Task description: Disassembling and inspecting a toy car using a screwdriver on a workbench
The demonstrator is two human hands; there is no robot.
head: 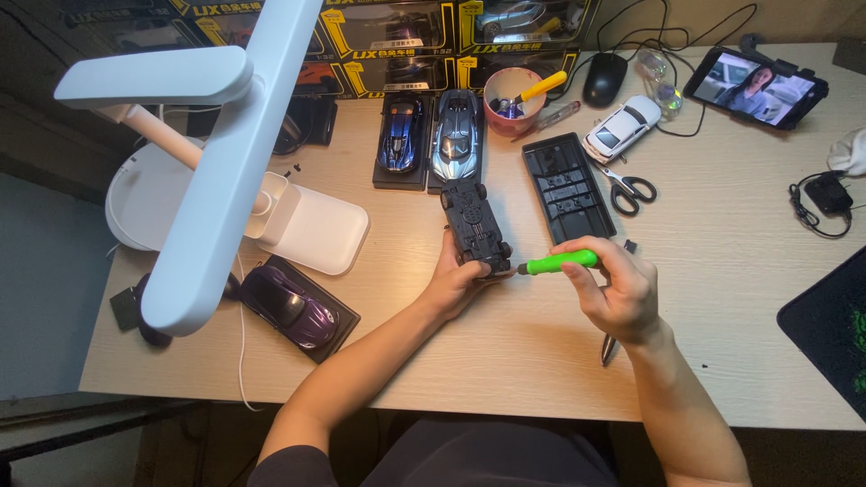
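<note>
Left hand (457,281) cups the near end of an upturned black model car (475,226), chassis facing up, held just above the desk (722,361) near its middle; right hand (618,293) closes around a green-handled screwdriver (557,262) whose dark tip meets the car's near end.

From left to right: a white desk lamp (216,153) with a long flat arm and round base overhangs the left third of the view and hides part of the desk beneath it. Below it, a glossy purple model car (290,307) sits on a black rectangular plinth. Behind the hands, 2 more cars on black plinths stand side by side, one blue (400,135), one silver-blue (457,135). Along the back edge, a row of yellow-and-black display boxes (388,36) with clear windows holds further models. Right of the silver-blue car, a round pink cup (512,104) holds tools, a yellow-handled one among them. An empty black moulded plastic base (568,188) lies just right of the held car. Beyond it: a white model car (622,128), scissors (629,188) with black handles, a black mouse (604,79), a phone (756,87) with a lit screen, a black charger (828,194) with cable, and a dark mat (830,325) at the right edge. Desk surface is pale wood grain.
</note>
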